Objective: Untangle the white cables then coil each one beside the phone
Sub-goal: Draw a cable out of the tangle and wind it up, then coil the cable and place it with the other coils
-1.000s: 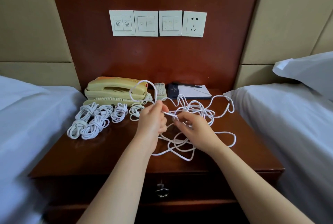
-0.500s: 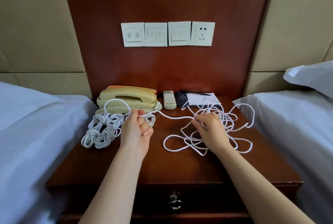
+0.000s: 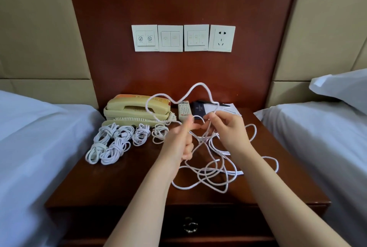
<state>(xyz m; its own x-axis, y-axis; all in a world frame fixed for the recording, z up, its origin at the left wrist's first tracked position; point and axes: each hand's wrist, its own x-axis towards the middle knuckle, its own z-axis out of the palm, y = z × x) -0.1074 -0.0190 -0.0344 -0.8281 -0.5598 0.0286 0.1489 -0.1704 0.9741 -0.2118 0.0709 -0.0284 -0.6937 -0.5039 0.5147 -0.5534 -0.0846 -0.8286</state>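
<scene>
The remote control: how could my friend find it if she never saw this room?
Look at the wooden nightstand between the two beds, along its back edge. The remote control lies there between the cream phone and a dark notepad folder. It is the only slim, pale bar covered in small buttons.

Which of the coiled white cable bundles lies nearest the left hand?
The rightmost coiled white cable bundle, in front of the right end of the beige corded telephone; the others all lie farther left, away from the left hand.
</scene>
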